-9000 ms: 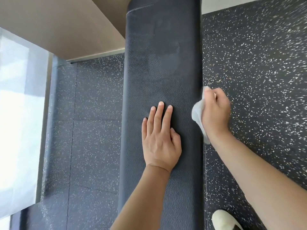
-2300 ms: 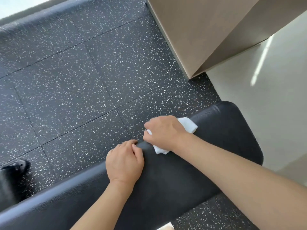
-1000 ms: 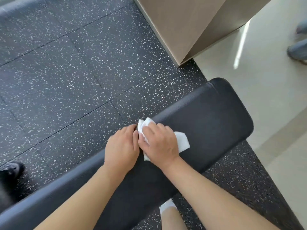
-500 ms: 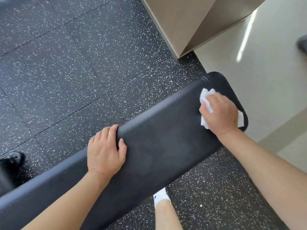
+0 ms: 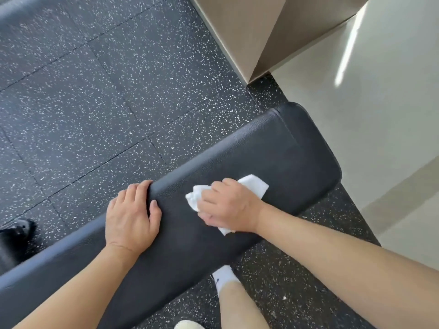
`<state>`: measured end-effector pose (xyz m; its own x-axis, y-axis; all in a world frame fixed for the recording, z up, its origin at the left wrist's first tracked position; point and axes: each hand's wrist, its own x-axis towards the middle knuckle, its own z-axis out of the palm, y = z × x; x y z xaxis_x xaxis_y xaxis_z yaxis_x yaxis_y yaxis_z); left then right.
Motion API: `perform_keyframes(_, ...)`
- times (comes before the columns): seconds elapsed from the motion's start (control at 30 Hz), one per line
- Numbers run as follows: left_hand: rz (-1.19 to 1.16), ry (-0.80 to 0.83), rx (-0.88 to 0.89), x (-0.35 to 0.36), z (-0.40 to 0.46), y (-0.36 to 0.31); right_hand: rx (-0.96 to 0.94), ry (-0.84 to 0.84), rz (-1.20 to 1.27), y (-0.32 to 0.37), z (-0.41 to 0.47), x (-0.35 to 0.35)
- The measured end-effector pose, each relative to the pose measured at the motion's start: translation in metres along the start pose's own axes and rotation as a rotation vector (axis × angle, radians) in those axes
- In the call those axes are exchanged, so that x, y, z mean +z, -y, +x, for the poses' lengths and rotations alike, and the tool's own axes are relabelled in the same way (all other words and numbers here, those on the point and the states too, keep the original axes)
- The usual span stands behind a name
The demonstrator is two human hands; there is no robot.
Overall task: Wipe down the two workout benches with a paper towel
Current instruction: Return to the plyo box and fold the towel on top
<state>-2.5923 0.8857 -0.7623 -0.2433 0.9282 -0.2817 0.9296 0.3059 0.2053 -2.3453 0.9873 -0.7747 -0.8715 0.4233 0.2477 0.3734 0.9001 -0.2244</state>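
Observation:
A black padded workout bench (image 5: pixel 292 160) runs diagonally from lower left to upper right. My right hand (image 5: pixel 228 205) presses a crumpled white paper towel (image 5: pixel 255 187) onto the pad's top, fingers curled over it. My left hand (image 5: pixel 131 214) rests on the bench to the left of the towel, fingers hooked over the far edge and thumb on top. Only this one bench is in view.
Speckled black rubber floor (image 5: pixel 99 103) lies beyond and under the bench. A beige wall corner (image 5: pixel 256 39) stands at upper right beside pale flooring (image 5: pixel 384 129). A black bench foot (image 5: pixel 16 236) shows at far left. My leg with a white sock (image 5: pixel 224 280) stands below the bench.
My right hand has slid the paper towel back from the bench's far right end toward the middle, nearer my left hand. The left hand keeps its hold on the far edge.

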Motion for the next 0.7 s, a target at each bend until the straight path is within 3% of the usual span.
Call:
perform_keyframes(0.07, 0.034, 0.045, -0.013, -0.002, 0.001, -0.002, 0.136, 0.059, -0.15, -0.051, -0.003, -0.021)
perform_keyframes(0.13, 0.079, 0.14, -0.045, -0.009, 0.002, -0.007, 0.4, 0.117, -0.198, -0.089, 0.003, -0.049)
perform_keyframes(0.2, 0.112, 0.229, -0.071, -0.026, 0.0, -0.013, 0.663, 0.251, -0.165, -0.101, 0.02, -0.075)
perform_keyframes(0.27, 0.121, 0.235, -0.045, -0.051, -0.014, -0.018, 0.784, 0.294, -0.093, -0.09, 0.036, -0.091)
perform_keyframes(0.47, -0.032, 0.007, -0.105, -0.181, -0.096, 0.024, 0.871, 0.051, 0.161, 0.019, 0.096, -0.158)
perform_keyframes(0.7, -0.048, -0.156, -0.195, -0.324, -0.207, 0.066, 0.773, 0.045, 0.326, 0.151, 0.127, -0.26)
